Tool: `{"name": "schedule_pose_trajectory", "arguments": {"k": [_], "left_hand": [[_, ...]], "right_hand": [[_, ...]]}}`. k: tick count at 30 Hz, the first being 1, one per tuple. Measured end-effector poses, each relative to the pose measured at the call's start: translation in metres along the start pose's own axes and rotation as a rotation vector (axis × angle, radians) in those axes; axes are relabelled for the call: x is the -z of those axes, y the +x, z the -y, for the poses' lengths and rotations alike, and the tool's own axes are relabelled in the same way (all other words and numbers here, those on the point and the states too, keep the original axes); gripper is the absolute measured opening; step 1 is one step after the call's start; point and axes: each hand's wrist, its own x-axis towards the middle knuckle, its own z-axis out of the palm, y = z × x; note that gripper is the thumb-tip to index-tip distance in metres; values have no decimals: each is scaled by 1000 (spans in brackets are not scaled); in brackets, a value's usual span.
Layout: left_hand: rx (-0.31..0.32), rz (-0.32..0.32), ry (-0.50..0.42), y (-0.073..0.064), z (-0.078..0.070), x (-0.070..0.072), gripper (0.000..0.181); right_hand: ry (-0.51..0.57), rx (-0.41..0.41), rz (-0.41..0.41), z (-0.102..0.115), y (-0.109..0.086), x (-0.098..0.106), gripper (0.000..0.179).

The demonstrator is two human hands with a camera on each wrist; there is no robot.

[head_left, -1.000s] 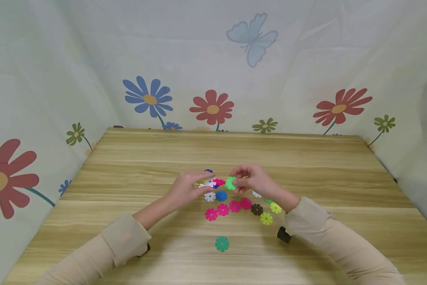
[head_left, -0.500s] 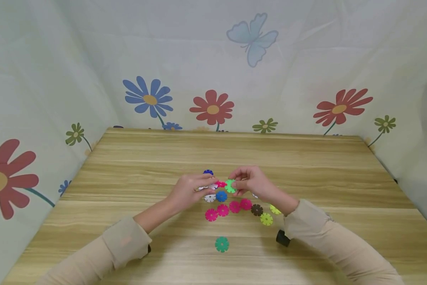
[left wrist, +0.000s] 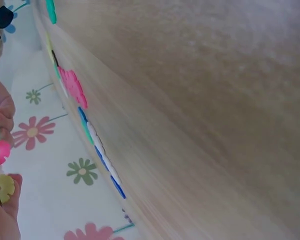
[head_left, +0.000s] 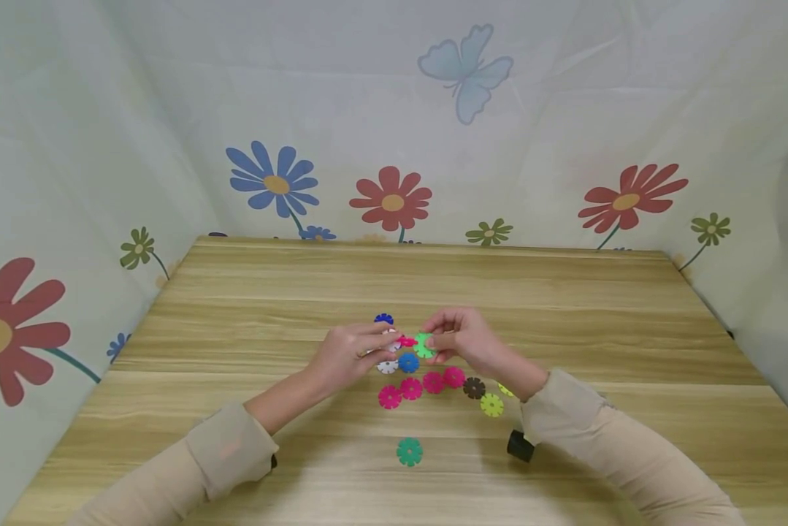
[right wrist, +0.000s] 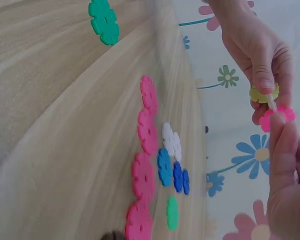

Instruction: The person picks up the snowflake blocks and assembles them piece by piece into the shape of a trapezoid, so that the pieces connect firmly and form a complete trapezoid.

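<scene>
My left hand (head_left: 349, 356) pinches a small chain of notched plastic discs raised over the table. In it are a yellow disc (right wrist: 264, 95), seen in both wrist views, and a white disc (head_left: 393, 340). A pink disc (head_left: 408, 341) stands edge-on between the two hands, adjoining the white one. Thumb and fingers of my right hand (head_left: 464, 341) pinch a bright green disc (head_left: 423, 347), whose left edge meets the pink disc. My fingers hide part of the white and green discs.
On the wooden table (head_left: 288, 277) lie a row of pink discs (head_left: 411, 389), a blue disc (head_left: 408, 363), a dark blue disc (head_left: 383, 318), a brown disc (head_left: 474, 387) and a yellow-green disc (head_left: 491, 405). Nearer me is a teal disc (head_left: 410, 451). A flowered curtain (head_left: 341, 95) surrounds the table.
The green disc has come slightly lower and left with my right hand, against the pink disc. My left hand has shifted slightly, and the yellow disc is now hidden in the head view.
</scene>
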Motion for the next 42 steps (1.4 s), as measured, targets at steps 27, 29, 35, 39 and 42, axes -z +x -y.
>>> {"name": "schedule_pose_trajectory", "arguments": {"k": [27, 29, 35, 39, 42], "left_hand": [[192, 207, -168, 9, 0, -9, 31], [212, 214, -163, 8, 2, -9, 29], [243, 198, -162, 6, 9, -6, 25], [267, 192, -155, 4, 11, -4, 26], [278, 188, -147, 4, 12, -3, 26]], "right_hand": [[-17, -38, 109, -5, 5, 14, 36], [-55, -40, 95, -5, 5, 21, 37], [-238, -26, 71, -9, 7, 48, 34], [-346, -13, 107, -16, 9, 65, 34], [-421, -8, 130, -21, 10, 74, 31]]}}
